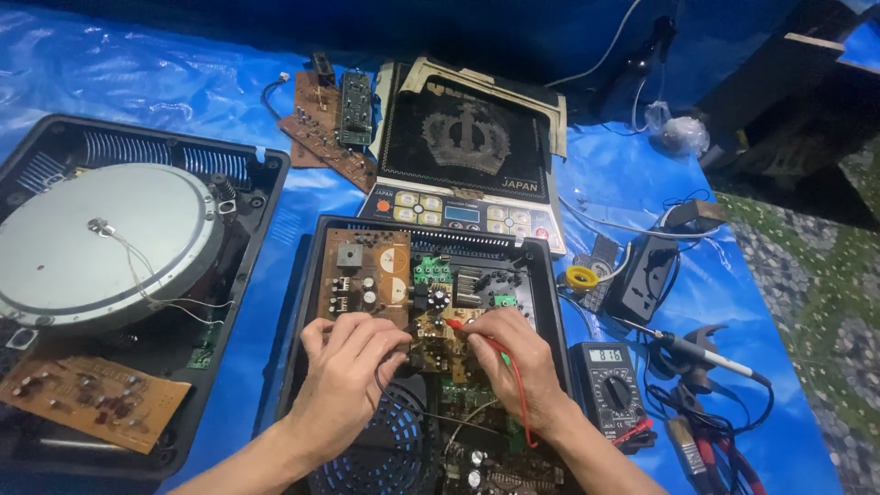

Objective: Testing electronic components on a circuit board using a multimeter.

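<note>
Both hands work over an opened induction cooker [302, 302], a black tray-like casing lying near the front edge of a blue plastic sheet [275, 211]. Left hand [344, 367] rests on the brown circuit board [367, 270] inside the casing, fingers curled together and pinching a black probe, though the tip is hidden under the fingers. Right hand [513, 353] has thumb and fingers closed on a red probe [456, 324], whose tip touches the board just beside the left hand. Its red lead [516, 394] loops back over the right wrist. A black fan grille [385, 440] sits in the casing just below the hands.

Just right of the casing, near the front edge, lies a black multimeter [610, 385] with a small lit display. Beyond it a soldering iron [706, 353] rests on a stand amid tangled cables. A roll of yellow tape [581, 277] lies beside the casing's far right corner.

On the left side of the sheet sits a second opened cooker [247, 183] showing a large round grey coil disc [92, 247]; a loose brown board [92, 399] leans on its near edge. Towards the sheet's far edge lies a black glass cooker top [467, 137] with a control panel, and loose boards [335, 119] left of it.
</note>
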